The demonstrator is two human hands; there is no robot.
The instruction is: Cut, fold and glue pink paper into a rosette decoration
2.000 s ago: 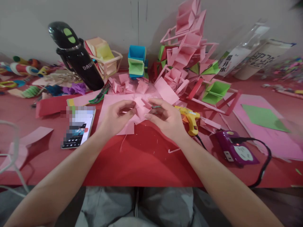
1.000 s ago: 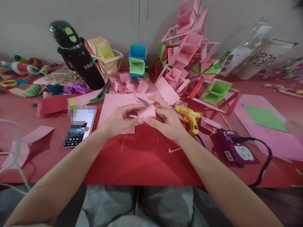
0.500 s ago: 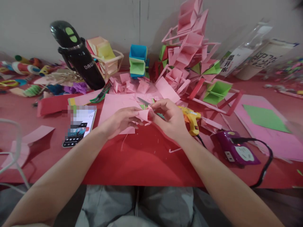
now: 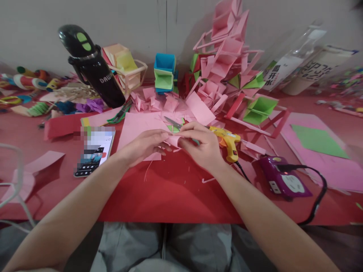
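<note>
Between my hands, above the red table, is a small folded piece of pink paper (image 4: 173,140). My left hand (image 4: 146,145) pinches its left side between thumb and fingers. The thumb and fingers of my right hand (image 4: 202,145) close on its right side, covering part of it. Just behind lie scissors (image 4: 172,121), their blade showing and their handle mostly hidden by my right hand. A pink paper sheet (image 4: 136,126) lies under and behind my left hand. To the right of my right hand rests a yellow glue gun (image 4: 231,143).
Folded pink paper pieces (image 4: 153,100) and a tall pink paper construction (image 4: 227,56) stand at the back. On the left are a phone (image 4: 96,155) and a black bottle (image 4: 98,71). A purple power strip (image 4: 283,179) with a black cord sits at right, near pink sheets (image 4: 317,166).
The fingers of my right hand have come down and closed over the pink paper's right side. My left hand has barely moved, still holding the left side.
</note>
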